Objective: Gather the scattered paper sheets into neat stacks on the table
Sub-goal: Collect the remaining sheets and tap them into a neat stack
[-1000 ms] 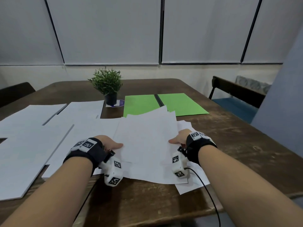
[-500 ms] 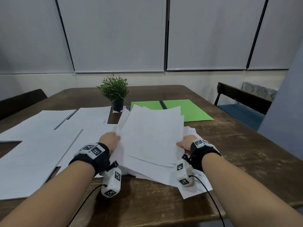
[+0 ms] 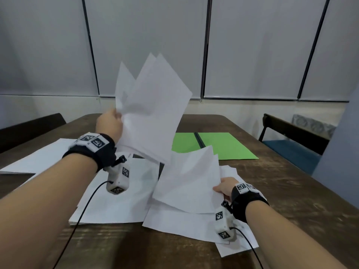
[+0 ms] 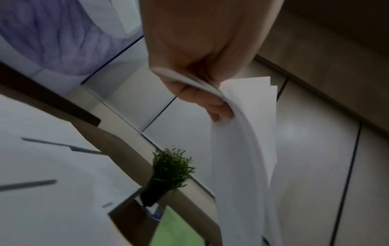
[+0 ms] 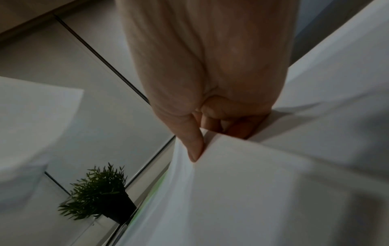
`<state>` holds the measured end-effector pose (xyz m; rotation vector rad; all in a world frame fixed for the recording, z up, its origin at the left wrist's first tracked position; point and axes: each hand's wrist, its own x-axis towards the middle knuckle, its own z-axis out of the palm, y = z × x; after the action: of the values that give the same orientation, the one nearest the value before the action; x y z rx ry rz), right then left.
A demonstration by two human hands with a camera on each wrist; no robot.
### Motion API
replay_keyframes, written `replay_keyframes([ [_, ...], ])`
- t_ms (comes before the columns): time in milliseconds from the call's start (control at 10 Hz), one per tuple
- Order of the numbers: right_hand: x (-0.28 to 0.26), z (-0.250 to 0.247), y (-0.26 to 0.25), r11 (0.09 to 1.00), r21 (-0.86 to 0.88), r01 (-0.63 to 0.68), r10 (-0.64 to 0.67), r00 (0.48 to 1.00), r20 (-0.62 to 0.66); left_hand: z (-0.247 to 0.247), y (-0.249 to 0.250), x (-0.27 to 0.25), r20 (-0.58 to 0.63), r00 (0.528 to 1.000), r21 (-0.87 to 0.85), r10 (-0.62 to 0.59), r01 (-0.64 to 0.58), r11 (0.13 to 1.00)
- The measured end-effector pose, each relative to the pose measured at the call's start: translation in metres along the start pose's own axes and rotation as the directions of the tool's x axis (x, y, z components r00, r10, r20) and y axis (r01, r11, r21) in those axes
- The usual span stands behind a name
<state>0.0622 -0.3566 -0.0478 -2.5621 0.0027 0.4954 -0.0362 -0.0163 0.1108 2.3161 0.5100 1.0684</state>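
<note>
1. Centre of the head view: a person's left hand [image 3: 108, 123] lifts a fanned bundle of white sheets [image 3: 151, 105] off the wooden table [image 3: 291, 191], fingers and thumb clamped on its left edge; the left wrist view shows the sheets bowing away below the fingers [image 4: 219, 108].

2. Lower right of the frame: the right hand [image 3: 223, 188] pinches the right edge of a second, half-raised batch of sheets [image 3: 188, 177], thumb on top and fingers curled beneath, as the right wrist view shows.

3. More white paper lies flat in loose piles [image 3: 116, 200] across the lower centre and left of the frame; green sheets [image 3: 223, 146] lie on the table at centre right.

4. Risk: the raised bundle is splayed and held along one edge only, so a loose sheet could probably slip out and drift back onto the table.

5. Risk: the bundle's bottom edge hangs just over the second batch; the two could snag and crease.

6. Risk: the potted plant [image 4: 170, 168] stands close by and could be knocked by a swinging bundle.
</note>
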Motion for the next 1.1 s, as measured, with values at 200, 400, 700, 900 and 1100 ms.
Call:
replay_keyframes([
  [200,0.001,0.0,0.004,0.911,0.412,0.006,-0.006,1.0,-0.001,0.001,0.038,0.004,0.056,0.989,-0.35,-0.134,0.145,0.926],
  [400,0.006,0.001,0.017,0.578,0.807,-0.122,0.036,0.992,0.124,0.054,0.019,-0.043,0.48,0.82,-0.243,-0.312,0.466,0.851],
  [700,0.016,0.0,0.025,0.809,0.588,0.003,-0.083,0.99,0.11,0.114,-0.006,-0.126,0.781,0.496,0.177,-0.379,0.406,0.896],
  [900,0.028,-0.001,0.021,0.951,0.285,0.119,-0.144,0.987,0.066,0.11,0.008,-0.122,0.751,0.533,0.254,-0.39,0.312,0.916],
  [1100,-0.006,-0.012,0.016,0.758,0.599,0.259,-0.271,0.96,-0.071,0.106,0.002,-0.109,0.696,0.579,0.124,-0.425,0.486,0.865],
])
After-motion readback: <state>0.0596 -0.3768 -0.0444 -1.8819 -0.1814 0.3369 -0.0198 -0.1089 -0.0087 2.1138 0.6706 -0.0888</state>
